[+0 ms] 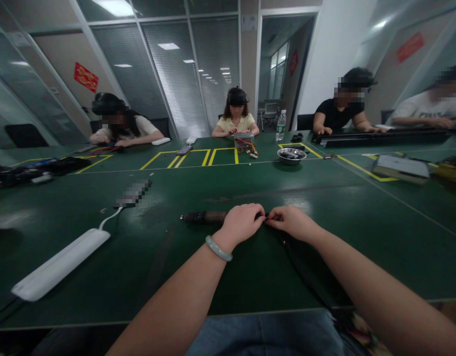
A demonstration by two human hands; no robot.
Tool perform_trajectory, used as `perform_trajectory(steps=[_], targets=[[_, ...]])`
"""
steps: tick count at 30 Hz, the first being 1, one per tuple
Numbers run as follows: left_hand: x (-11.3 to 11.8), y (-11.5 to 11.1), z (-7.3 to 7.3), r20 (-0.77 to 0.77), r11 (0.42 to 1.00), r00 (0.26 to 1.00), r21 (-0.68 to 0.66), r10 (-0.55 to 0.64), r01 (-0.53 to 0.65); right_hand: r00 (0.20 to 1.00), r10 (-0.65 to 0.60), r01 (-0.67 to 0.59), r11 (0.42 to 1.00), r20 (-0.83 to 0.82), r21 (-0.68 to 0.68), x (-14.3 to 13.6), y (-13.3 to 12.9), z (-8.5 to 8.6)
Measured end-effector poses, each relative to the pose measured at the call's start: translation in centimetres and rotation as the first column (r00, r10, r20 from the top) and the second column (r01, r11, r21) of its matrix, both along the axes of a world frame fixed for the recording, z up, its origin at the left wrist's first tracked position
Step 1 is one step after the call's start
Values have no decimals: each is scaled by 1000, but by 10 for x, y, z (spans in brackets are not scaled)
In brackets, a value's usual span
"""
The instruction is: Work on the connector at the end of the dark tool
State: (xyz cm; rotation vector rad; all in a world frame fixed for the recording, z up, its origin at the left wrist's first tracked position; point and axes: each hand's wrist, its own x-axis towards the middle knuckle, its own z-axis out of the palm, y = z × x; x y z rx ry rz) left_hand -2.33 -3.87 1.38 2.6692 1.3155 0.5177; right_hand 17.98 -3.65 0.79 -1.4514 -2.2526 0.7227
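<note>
A dark electric screwdriver (209, 217) lies crosswise on the green table in front of me, its metal tip pointing left. My left hand (243, 223), wearing a pale bangle (218, 248) at the wrist, is closed over the screwdriver's rear end and hides it. Right beside it, my right hand (292, 221) pinches at the spot where the black cable (304, 277) meets the tool. The fingertips of both hands almost touch, and the exact part between them is hidden. From there the cable runs down over the table's near edge.
A white power strip (62, 264) lies to the left, joined by a white cord to a pixelated phone-like item (133, 193). Beyond are a metal bowl (291, 155), a water bottle (281, 125) and a wired metal box (244, 141). Several people work along the far side.
</note>
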Motion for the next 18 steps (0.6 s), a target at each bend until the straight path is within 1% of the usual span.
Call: perform_trajectory(steps=[7,14,18], targets=[[0,-1,3,-21,999,1000,-46,18,-19,1000,4,-4,1000,12,5,0,0,2],[0,-1,3,-29,1000,1000,-28,11,-11,1000,4,-4,1000,0,-16,0,1,0],[0,-1,3,1,1000,1000,-18,6,-6,1000,2,-2,1000,15,-15,0,1,0]])
